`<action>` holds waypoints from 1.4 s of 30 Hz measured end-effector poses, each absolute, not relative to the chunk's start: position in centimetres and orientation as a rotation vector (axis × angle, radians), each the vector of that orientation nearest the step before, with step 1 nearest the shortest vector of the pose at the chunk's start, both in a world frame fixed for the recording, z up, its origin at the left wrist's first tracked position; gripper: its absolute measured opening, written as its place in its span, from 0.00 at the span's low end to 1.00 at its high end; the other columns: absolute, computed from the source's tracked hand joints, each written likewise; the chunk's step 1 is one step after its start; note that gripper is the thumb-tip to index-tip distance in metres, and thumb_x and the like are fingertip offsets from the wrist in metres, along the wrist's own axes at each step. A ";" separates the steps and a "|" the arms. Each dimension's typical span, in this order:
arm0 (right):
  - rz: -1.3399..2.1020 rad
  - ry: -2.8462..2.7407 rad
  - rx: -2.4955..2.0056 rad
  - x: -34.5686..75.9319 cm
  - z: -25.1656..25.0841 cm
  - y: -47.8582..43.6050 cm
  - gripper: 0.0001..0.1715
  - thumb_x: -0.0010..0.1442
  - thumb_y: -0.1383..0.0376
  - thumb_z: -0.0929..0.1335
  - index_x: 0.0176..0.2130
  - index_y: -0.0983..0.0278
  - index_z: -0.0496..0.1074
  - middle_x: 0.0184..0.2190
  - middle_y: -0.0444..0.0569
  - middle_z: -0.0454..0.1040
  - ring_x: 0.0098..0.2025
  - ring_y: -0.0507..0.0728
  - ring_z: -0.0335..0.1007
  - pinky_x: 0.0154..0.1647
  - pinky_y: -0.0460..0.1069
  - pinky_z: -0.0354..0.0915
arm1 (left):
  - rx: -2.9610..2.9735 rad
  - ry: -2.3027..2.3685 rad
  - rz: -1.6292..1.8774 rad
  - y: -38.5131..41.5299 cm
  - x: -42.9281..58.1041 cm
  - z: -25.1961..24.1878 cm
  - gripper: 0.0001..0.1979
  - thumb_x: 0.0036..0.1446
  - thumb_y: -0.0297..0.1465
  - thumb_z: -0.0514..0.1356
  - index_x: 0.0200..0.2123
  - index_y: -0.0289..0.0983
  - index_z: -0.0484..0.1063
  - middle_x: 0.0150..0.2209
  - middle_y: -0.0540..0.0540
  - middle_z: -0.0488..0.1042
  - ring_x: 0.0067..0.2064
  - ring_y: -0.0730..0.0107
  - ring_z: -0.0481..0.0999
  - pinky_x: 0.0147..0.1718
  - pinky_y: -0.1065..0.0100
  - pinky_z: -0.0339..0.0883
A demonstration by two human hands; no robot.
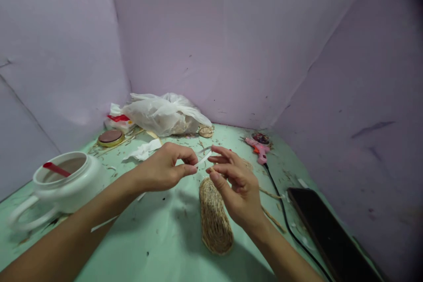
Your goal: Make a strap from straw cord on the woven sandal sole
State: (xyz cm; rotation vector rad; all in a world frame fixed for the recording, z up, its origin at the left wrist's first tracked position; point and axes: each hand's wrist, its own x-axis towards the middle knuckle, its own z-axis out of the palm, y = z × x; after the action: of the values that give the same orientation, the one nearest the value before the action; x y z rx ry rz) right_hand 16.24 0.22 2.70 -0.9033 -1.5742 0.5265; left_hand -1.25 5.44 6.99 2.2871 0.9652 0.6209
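My left hand [173, 166] pinches one end of a thin white strip [204, 157] between thumb and fingers. The strip's other end reaches the fingertips of my right hand [233, 178], whose thumb and index finger close on a small tan bit too small to make out. Below my hands an oval coiled piece of braided cord [215, 218] lies on the green table [158, 246]. Loose cord [272, 218] runs out from behind my right hand.
A white mug [71, 189] with a red straw stands at left. Farther back are a plastic bag [165, 114], a round tin [111, 136] and crumpled tissue [143, 150]. A pink glue gun [259, 150], its black cable [287, 220] and a dark phone [330, 233] lie at right.
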 end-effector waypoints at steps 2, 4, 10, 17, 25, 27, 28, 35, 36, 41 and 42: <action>0.549 -1.584 -0.887 16.0 2.6 0.1 0.07 0.55 0.70 0.66 0.32 0.61 0.74 0.48 0.51 0.67 0.45 0.57 0.67 0.47 0.55 0.64 | 2.297 0.948 0.627 5.5 -1.2 6.7 0.06 0.51 0.30 0.56 0.25 0.35 0.68 0.25 0.52 0.70 0.29 0.75 0.66 0.32 0.74 0.58; 0.561 -1.584 -0.874 15.8 2.4 0.1 0.07 0.55 0.70 0.66 0.32 0.61 0.74 0.48 0.51 0.67 0.47 0.58 0.66 0.48 0.56 0.64 | 2.292 0.938 0.626 5.6 -1.0 6.4 0.06 0.51 0.30 0.55 0.25 0.35 0.68 0.25 0.51 0.70 0.30 0.75 0.66 0.32 0.73 0.58; 0.600 -1.570 -0.836 15.0 1.7 -0.1 0.07 0.54 0.70 0.66 0.32 0.59 0.74 0.50 0.50 0.66 0.52 0.59 0.63 0.52 0.58 0.62 | 2.159 1.032 0.688 5.4 -0.1 5.9 0.05 0.49 0.29 0.54 0.24 0.35 0.65 0.24 0.53 0.66 0.28 0.75 0.63 0.30 0.73 0.58; 0.654 -1.544 -0.895 14.9 1.9 0.0 0.07 0.54 0.69 0.66 0.30 0.61 0.74 0.42 0.50 0.67 0.48 0.57 0.63 0.50 0.54 0.60 | 2.074 1.120 0.770 5.2 0.7 4.2 0.05 0.49 0.29 0.55 0.23 0.34 0.64 0.20 0.54 0.61 0.24 0.77 0.59 0.23 0.74 0.54; 0.618 -1.527 -0.933 15.3 2.3 0.2 0.06 0.55 0.67 0.66 0.30 0.61 0.73 0.41 0.50 0.66 0.48 0.57 0.61 0.49 0.54 0.58 | 2.200 1.153 0.808 4.9 0.7 4.7 0.06 0.49 0.28 0.53 0.23 0.34 0.66 0.20 0.54 0.63 0.24 0.77 0.60 0.24 0.74 0.54; 0.598 -1.554 -0.936 15.3 2.3 0.1 0.06 0.55 0.67 0.65 0.30 0.61 0.73 0.44 0.50 0.66 0.50 0.58 0.60 0.50 0.55 0.57 | 2.194 1.147 0.815 4.9 0.8 4.7 0.05 0.49 0.28 0.54 0.23 0.34 0.65 0.20 0.54 0.62 0.24 0.77 0.59 0.24 0.74 0.54; 0.599 -1.569 -0.934 15.3 2.3 0.1 0.06 0.55 0.68 0.65 0.30 0.61 0.73 0.44 0.50 0.65 0.50 0.58 0.60 0.50 0.55 0.57 | 2.187 1.140 0.811 5.0 0.8 4.7 0.05 0.49 0.28 0.54 0.23 0.34 0.65 0.20 0.54 0.62 0.24 0.77 0.59 0.24 0.74 0.54; 0.609 -1.615 -0.938 15.5 2.2 0.0 0.07 0.55 0.66 0.65 0.29 0.60 0.73 0.36 0.49 0.65 0.43 0.57 0.63 0.44 0.54 0.61 | 2.154 1.148 0.809 5.2 0.6 4.5 0.05 0.49 0.28 0.54 0.24 0.34 0.68 0.21 0.53 0.64 0.25 0.76 0.61 0.24 0.74 0.54; 0.585 -1.616 -0.948 15.5 2.2 0.0 0.07 0.54 0.66 0.65 0.29 0.60 0.73 0.36 0.49 0.65 0.42 0.57 0.63 0.44 0.54 0.61 | 2.148 1.158 0.803 5.3 0.5 4.5 0.05 0.49 0.28 0.54 0.24 0.34 0.68 0.21 0.53 0.65 0.25 0.76 0.61 0.24 0.74 0.54; 0.346 -1.612 -0.989 15.9 2.1 0.4 0.06 0.54 0.68 0.65 0.29 0.61 0.73 0.35 0.49 0.64 0.41 0.57 0.63 0.44 0.55 0.60 | 2.155 1.153 0.768 5.5 0.4 4.5 0.06 0.48 0.31 0.55 0.24 0.35 0.68 0.21 0.53 0.64 0.24 0.76 0.60 0.24 0.74 0.54; 0.321 -1.619 -0.985 16.0 2.0 0.5 0.06 0.54 0.69 0.66 0.30 0.61 0.73 0.36 0.49 0.65 0.41 0.57 0.63 0.44 0.55 0.60 | 2.150 1.151 0.769 5.5 0.4 4.5 0.06 0.48 0.31 0.55 0.24 0.35 0.68 0.20 0.54 0.63 0.24 0.77 0.59 0.24 0.74 0.54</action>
State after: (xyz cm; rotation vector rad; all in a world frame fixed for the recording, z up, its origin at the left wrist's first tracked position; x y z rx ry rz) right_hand 15.98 0.54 2.05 -0.9849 -1.6194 0.3209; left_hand 0.38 5.46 4.47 2.1498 1.1507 0.7687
